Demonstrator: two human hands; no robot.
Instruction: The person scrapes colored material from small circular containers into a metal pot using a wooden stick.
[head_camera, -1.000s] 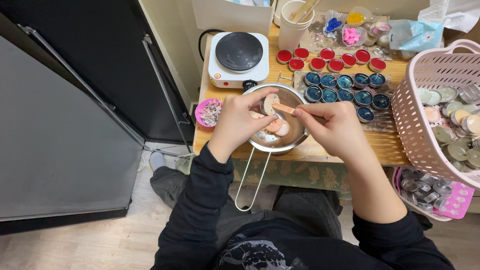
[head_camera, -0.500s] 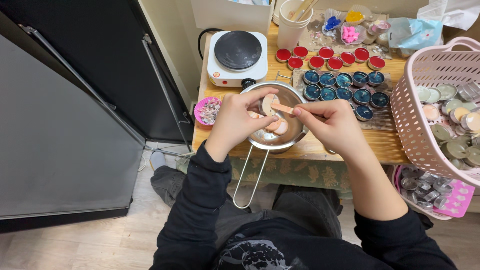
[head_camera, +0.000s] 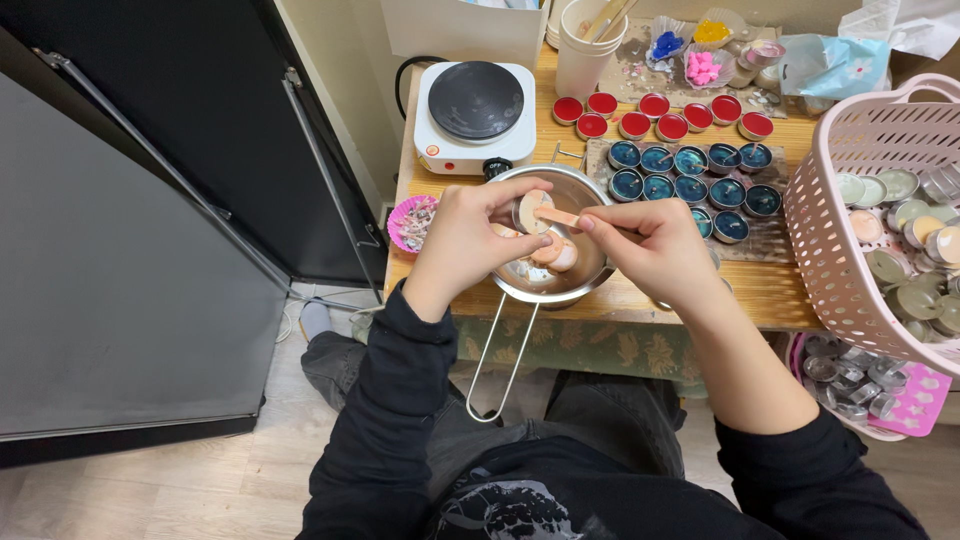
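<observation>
1. The left hand (head_camera: 470, 240) hovers over the steel pot (head_camera: 590, 262), its fingers closed around a small tealight cup (head_camera: 531, 211) tipped on its side, the pale peach wax facing the person.
2. The right hand (head_camera: 655, 250) sits at 3 o'clock of that cup, fingers pinched on a thin wooden stick (head_camera: 559, 216); the stick's tip touches the wax in the cup.
3. The pot rests on the wooden counter (head_camera: 760, 285) near its front edge, and its long wire handle (head_camera: 495, 365) hangs out past the edge toward 6 o'clock. Several peach wax discs (head_camera: 556, 255) lie in the pot below the cup.
4. At 12 o'clock of the pot stands a white hot plate (head_camera: 476, 103) with a black round top.
5. At 9 o'clock, just beside the pot, is a pink paper cup (head_camera: 414, 224) holding small scraps.
6. At 2 o'clock lie rows of blue tealights (head_camera: 690, 175), and beyond them red tealights (head_camera: 660, 115).
7. At 3 o'clock, well apart, a pink basket (head_camera: 850, 180) holds more metal cups.
</observation>
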